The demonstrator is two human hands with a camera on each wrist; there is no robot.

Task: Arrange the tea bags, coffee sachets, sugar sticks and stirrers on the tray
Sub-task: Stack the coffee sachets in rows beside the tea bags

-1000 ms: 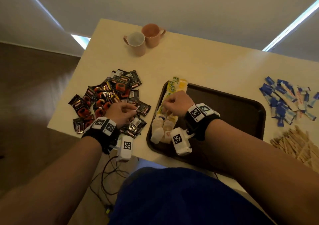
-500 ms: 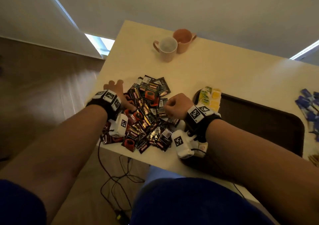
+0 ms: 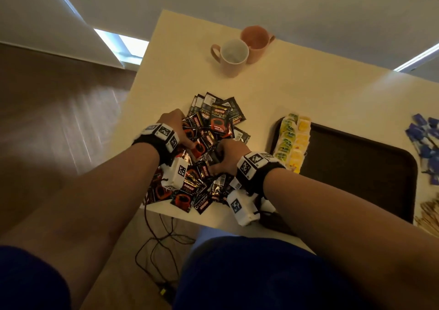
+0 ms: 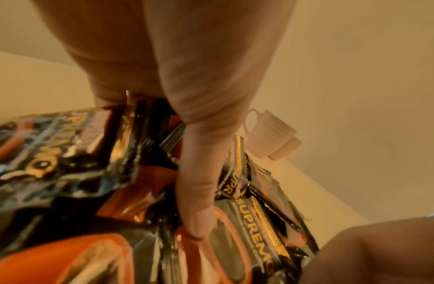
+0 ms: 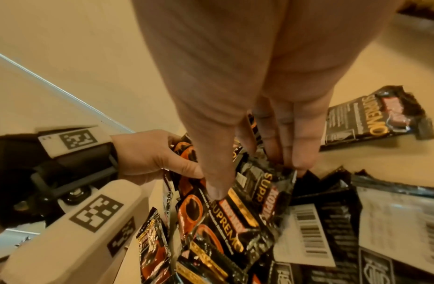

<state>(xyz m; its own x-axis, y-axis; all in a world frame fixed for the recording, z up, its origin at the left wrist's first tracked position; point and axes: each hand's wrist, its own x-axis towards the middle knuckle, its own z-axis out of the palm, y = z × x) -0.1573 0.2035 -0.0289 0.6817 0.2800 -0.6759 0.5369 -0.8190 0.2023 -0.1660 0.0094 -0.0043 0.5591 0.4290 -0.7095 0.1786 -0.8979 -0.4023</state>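
A heap of black and red coffee sachets lies on the cream table near its left front corner. My left hand is on the heap's left side, with its thumb on top of a bunch of sachets and its fingers curled behind them. My right hand is at the heap's right side, where thumb and fingers pinch a few sachets. The dark brown tray sits to the right, with yellow tea bags lined along its left edge.
Two pink mugs stand at the back of the table. Blue sugar sticks and wooden stirrers lie right of the tray. The table's front edge runs just under the heap, and cables hang below it.
My right hand left the tea bags on the tray and moved left into the coffee heap. My left hand came in from the heap's far left towards it. The head view swung left.
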